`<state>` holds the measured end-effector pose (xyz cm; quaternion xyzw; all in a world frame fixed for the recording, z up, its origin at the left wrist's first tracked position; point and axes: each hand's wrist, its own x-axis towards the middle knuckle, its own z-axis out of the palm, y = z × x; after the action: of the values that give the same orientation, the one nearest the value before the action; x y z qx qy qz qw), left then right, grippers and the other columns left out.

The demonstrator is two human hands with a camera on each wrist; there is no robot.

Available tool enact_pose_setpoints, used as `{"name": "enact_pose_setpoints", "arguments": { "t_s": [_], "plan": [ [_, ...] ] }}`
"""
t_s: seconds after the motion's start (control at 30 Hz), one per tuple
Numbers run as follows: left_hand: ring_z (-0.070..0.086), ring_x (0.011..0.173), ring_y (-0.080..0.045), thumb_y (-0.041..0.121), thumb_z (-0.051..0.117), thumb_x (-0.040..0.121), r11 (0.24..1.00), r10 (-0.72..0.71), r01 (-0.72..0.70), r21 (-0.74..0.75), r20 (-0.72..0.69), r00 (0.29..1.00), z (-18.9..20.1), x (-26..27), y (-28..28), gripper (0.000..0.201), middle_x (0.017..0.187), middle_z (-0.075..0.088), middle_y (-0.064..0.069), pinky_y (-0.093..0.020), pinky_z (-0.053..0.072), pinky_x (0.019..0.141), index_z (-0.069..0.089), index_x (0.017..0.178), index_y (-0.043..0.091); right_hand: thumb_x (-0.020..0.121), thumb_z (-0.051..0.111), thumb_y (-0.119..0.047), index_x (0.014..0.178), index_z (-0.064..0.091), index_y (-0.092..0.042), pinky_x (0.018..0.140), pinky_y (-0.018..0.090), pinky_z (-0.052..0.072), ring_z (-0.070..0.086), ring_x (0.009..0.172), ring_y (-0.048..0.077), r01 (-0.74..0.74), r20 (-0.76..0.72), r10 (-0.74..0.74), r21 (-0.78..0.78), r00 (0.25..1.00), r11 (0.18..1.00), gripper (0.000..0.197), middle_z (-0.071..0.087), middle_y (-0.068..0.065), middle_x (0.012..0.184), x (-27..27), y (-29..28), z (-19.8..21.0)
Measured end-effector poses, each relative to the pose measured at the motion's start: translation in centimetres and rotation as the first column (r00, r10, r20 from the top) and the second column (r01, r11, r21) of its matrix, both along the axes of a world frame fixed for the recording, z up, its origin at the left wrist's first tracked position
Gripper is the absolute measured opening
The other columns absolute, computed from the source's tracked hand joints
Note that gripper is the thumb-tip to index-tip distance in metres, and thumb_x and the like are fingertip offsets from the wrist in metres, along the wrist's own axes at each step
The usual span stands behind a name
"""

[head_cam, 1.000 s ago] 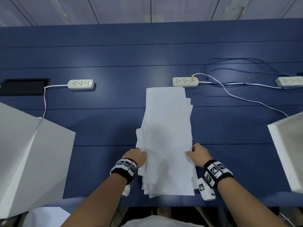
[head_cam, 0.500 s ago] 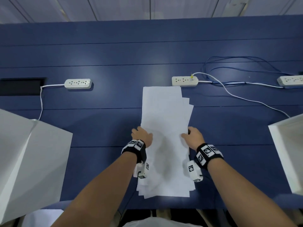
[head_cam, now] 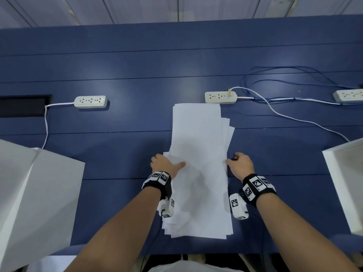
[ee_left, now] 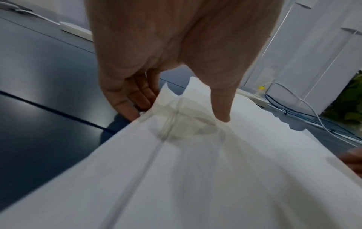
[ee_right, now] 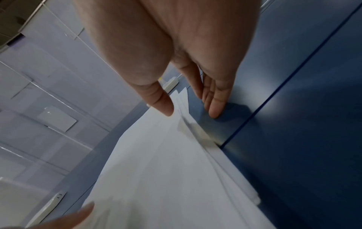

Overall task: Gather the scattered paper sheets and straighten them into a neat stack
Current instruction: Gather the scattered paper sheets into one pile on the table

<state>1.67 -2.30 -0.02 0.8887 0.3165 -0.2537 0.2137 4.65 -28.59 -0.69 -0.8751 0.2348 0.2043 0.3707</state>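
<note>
Left hand (ee_left: 168, 65) thumb atop paper sheets (ee_left: 195, 170), fingers beneath

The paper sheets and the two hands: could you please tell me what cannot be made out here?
- White paper sheets: count unreadable; head view overlaps, wrist views blur.
- Left hand: fingers tuck beneath the sheets.
- Right hand: head view cannot show whether fingertips touch the edge.

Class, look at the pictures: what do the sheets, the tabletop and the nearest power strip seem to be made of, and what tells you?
Sheets: thin matte white paper; they buckle under the left hand's thumb.
Tabletop: blue, smooth, semi-gloss, likely laminate or painted board; soft light patches and straight seams show.
Power strip: white, probably moulded plastic.
</note>
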Motion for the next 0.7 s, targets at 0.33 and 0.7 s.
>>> {"name": "enact_pose_setpoints", "arguments": {
  "t_s": [0.33, 0.7],
  "plan": [
    [0.059, 0.122, -0.038, 0.065, 0.048, 0.093, 0.987, 0.142, -0.142, -0.076, -0.014, 0.990, 3.2, 0.1, 12.7, 0.074, 0.130, 0.065, -0.020, -0.038, 0.043, 0.101, 0.069, 0.119, 0.000, 0.084, 0.073, -0.019, 0.117, 0.065, 0.001, 0.072, 0.041, 0.055, 0.062, 0.082, 0.027, 0.307, -0.051, -0.302, 0.181, 0.952, 0.934, 0.039, 0.067, 0.015, 0.097, 1.5, -11.0, 0.2],
    [0.047, 0.132, -0.038, 0.080, 0.064, 0.067, 0.998, -0.007, 0.007, -0.057, -0.001, 1.000, 0.8, 2.8, 0.5, 0.111, 0.143, 0.045, -0.017, -0.049, 0.041, 0.108, 0.041, 0.143, 0.003, 0.077, 0.072, -0.034, 0.114, 0.062, -0.001, 0.077, 0.029, 0.045, 0.064, 0.098, 0.028, -0.093, -0.090, 0.097, 0.042, 0.991, 0.995, 0.051, 0.067, 0.011, 0.109, 1.4, 2.7, -0.5]
  ]
}}
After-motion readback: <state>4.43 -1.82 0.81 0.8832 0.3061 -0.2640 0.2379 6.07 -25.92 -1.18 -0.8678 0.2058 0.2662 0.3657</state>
